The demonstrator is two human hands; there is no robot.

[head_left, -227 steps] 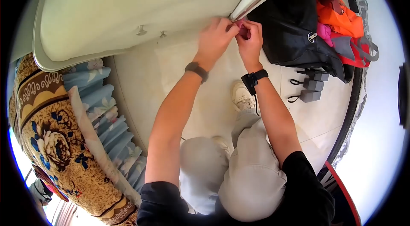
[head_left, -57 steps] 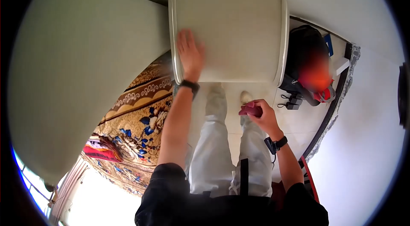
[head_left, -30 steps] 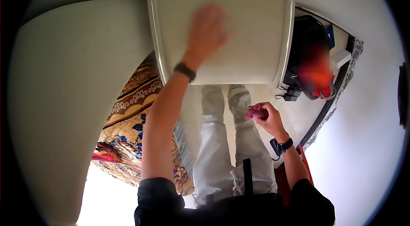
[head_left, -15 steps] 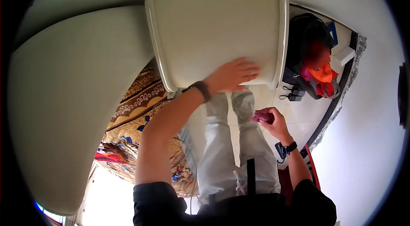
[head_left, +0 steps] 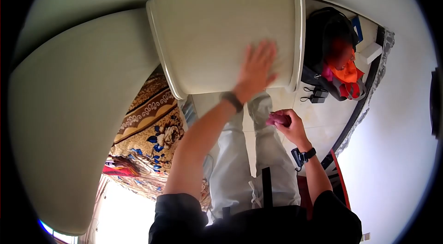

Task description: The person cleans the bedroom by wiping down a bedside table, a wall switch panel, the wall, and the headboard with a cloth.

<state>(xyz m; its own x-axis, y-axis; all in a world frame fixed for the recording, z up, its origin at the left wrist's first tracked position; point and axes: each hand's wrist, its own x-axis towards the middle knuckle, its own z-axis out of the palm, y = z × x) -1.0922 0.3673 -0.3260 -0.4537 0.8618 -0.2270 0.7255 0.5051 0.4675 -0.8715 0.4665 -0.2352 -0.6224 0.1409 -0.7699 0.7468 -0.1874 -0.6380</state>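
My left hand (head_left: 257, 68) is over the right part of the cream top (head_left: 221, 27) of a cabinet, fingers spread and a little blurred, with nothing in it. Whether the palm touches the surface I cannot tell. In front of the cabinet, above my right leg, my right hand (head_left: 291, 127) is closed round a crumpled dark pink cloth (head_left: 279, 119), part of which pokes out between thumb and fingers.
Right of the cabinet lie a black bag (head_left: 318, 36), an orange and red bag (head_left: 346, 74), small dark grey blocks with loops (head_left: 317, 96) and a white box (head_left: 370, 53). A large pale curved panel (head_left: 78, 105) and a patterned bedspread (head_left: 159, 138) are at the left.
Earlier both hands were low by the cabinet's edge with the cloth. Since then my left hand has swept over the top from left to right, lately moving slightly farther back. The cloth stays in my right hand.
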